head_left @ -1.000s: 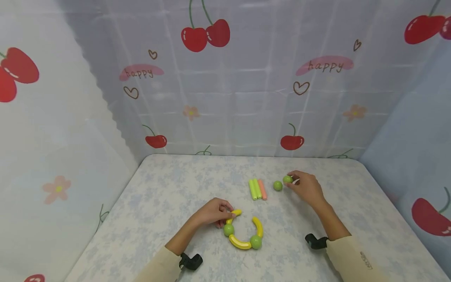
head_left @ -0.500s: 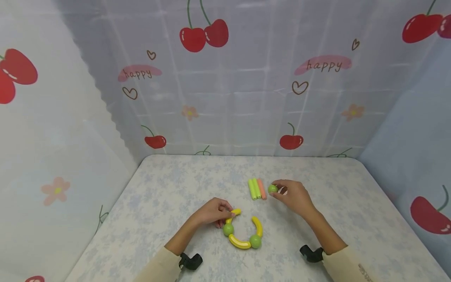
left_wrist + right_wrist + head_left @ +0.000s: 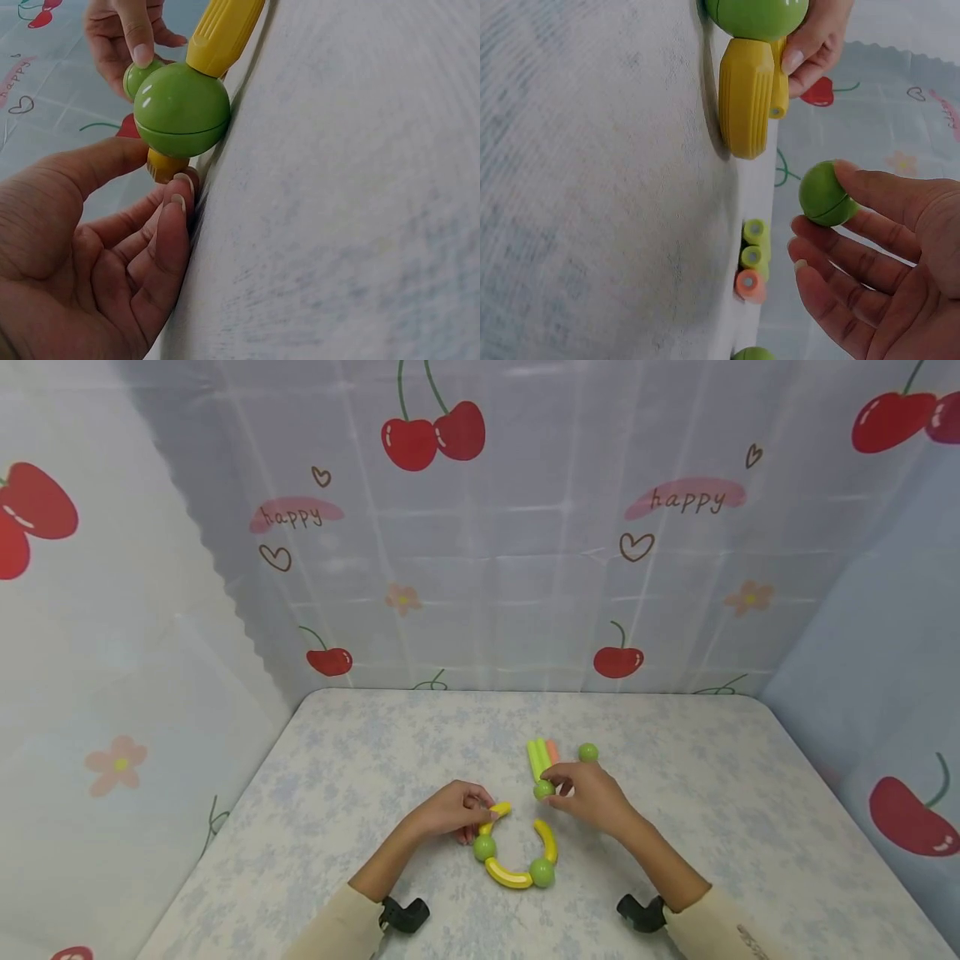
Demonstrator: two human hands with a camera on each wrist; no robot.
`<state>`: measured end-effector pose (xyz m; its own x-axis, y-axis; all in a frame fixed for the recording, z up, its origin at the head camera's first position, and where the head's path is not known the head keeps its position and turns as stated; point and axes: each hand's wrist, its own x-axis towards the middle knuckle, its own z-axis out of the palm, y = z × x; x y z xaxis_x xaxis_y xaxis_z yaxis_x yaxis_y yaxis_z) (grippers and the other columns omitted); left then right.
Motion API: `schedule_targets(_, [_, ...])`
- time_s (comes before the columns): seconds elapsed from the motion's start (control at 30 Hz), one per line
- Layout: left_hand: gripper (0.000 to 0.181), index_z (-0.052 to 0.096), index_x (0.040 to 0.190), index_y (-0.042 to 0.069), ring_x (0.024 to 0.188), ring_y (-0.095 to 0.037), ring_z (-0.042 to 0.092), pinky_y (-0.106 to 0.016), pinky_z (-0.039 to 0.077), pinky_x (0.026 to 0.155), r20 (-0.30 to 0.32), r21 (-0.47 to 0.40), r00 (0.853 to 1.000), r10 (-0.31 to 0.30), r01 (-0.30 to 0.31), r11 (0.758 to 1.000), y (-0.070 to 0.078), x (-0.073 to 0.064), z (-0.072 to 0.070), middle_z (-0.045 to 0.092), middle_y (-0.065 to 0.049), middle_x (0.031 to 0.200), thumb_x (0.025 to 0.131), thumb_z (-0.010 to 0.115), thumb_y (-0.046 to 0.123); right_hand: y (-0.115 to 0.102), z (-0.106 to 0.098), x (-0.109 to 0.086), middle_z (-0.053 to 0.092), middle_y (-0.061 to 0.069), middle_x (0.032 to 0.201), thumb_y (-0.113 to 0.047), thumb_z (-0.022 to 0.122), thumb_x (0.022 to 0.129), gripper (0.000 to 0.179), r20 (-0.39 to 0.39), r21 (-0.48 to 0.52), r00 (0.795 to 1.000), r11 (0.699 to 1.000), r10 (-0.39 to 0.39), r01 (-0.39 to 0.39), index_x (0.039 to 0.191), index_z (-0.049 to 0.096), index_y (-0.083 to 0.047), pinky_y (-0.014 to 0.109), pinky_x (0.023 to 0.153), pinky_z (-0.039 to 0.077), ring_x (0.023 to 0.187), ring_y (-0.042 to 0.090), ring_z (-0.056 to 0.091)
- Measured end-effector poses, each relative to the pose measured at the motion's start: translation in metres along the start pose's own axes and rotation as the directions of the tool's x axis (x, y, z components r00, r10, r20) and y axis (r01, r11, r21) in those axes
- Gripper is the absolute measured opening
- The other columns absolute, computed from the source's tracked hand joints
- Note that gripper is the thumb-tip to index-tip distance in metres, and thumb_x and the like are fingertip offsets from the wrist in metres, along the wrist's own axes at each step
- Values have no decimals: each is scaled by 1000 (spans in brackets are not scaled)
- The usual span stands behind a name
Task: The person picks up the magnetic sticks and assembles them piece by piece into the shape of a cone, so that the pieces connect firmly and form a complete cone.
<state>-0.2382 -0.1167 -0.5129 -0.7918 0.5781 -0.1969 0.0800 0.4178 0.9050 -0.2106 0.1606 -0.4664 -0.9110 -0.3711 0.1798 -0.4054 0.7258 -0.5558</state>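
In the head view, curved yellow pieces and two green balls [image 3: 542, 872] form a C-shaped chain on the table. My left hand [image 3: 452, 812] pinches the curved yellow piece [image 3: 501, 809] at the chain's upper left end; in the left wrist view its thumb and fingertips lie just below a green ball [image 3: 182, 109]. At the other end, another curved yellow piece [image 3: 547, 840] stands free. My right hand [image 3: 592, 795] pinches a loose green ball [image 3: 826, 193] between thumb and fingers, above the gap between the chain's ends. In the right wrist view small round silvery spots show on the sticks' ends.
Behind the right hand lie two lime sticks [image 3: 537, 758] and an orange stick [image 3: 553, 750], side by side. Another green ball [image 3: 588, 752] rests right of them. A cherry-printed curtain [image 3: 480, 568] stands along the table's back edge.
My right hand has carried the green ball left and nearer, from beside the other loose ball to in front of the sticks. The left hand keeps its hold on the yellow piece.
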Motion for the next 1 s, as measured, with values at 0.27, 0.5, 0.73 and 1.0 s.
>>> schedule_targets(0.27, [18, 70, 107, 8, 46, -15, 59, -26, 52, 45, 0, 8, 1000, 11, -11, 1000, -1, 0, 0, 66, -4, 64, 97, 71, 22, -5, 14, 10, 73, -6, 91, -12, 87, 81, 29, 74, 19, 997, 999, -31, 29, 109, 77, -9, 22, 61, 50, 73, 5, 59])
schedule_targets(0.5, [18, 70, 107, 9, 46, -15, 59, -27, 52, 46, -1, 20, 1000, 21, -21, 1000, -1, 0, -1, 66, -3, 65, 97, 70, 23, -10, 22, 17, 73, -5, 90, -14, 87, 81, 29, 108, 2, 994, 1000, -10, 10, 108, 77, -11, 23, 60, 50, 71, 5, 59])
schedule_targets(0.73, [19, 70, 107, 9, 46, -14, 59, -26, 52, 46, 0, 17, 1000, 22, -22, 1000, -2, 0, 0, 66, -3, 65, 97, 71, 25, -8, 30, 21, 72, -2, 90, -11, 86, 82, 26, 158, 30, 987, 999, -18, 13, 107, 77, -10, 24, 62, 53, 75, 9, 62])
schedule_targets(1.0, [21, 71, 110, 9, 46, -15, 59, -26, 52, 46, -1, 24, 1000, 24, -24, 999, -1, 0, 0, 67, -5, 66, 97, 69, 25, -7, 33, 21, 73, -1, 90, -10, 85, 83, 28, 175, 49, 984, 998, -42, 34, 109, 76, -9, 24, 62, 53, 77, 9, 64])
